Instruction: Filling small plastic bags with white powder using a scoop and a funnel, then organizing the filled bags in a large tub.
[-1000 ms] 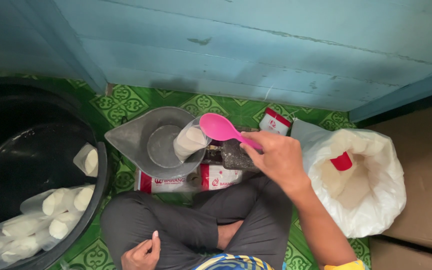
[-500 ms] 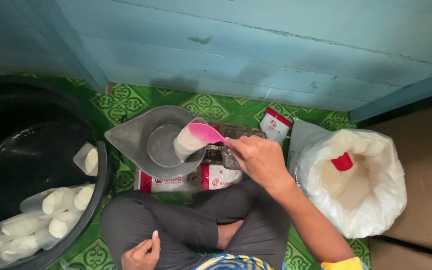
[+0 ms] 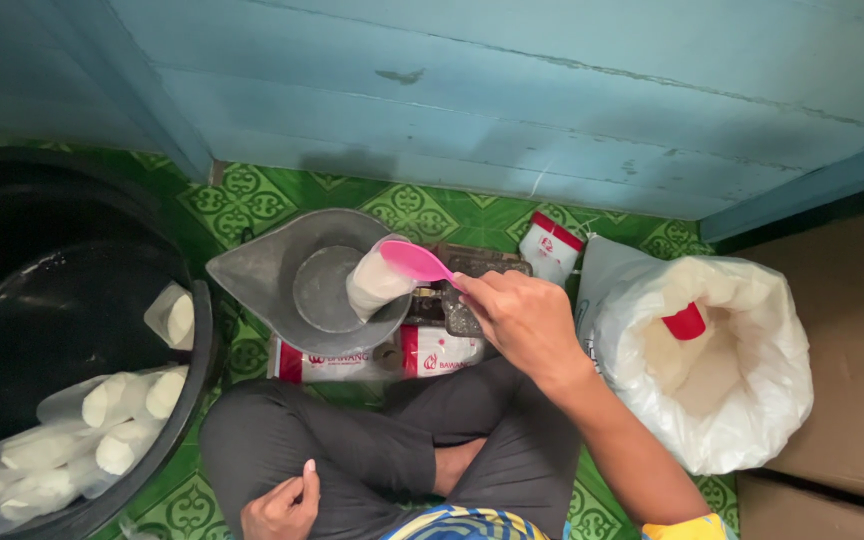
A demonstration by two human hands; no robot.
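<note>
While your right hand (image 3: 524, 318) grips the pink scoop (image 3: 416, 263), its bowl is tipped against the small filled bag (image 3: 376, 284) standing in the grey scale pan (image 3: 297, 275). Your left hand (image 3: 282, 508) rests loosely curled on your knee, holding nothing.

One head-worn camera looks steeply down from close above the seated person's crossed legs (image 3: 392, 450), facing the blue wall (image 3: 512, 90) at the far side; there is no second view.
</note>
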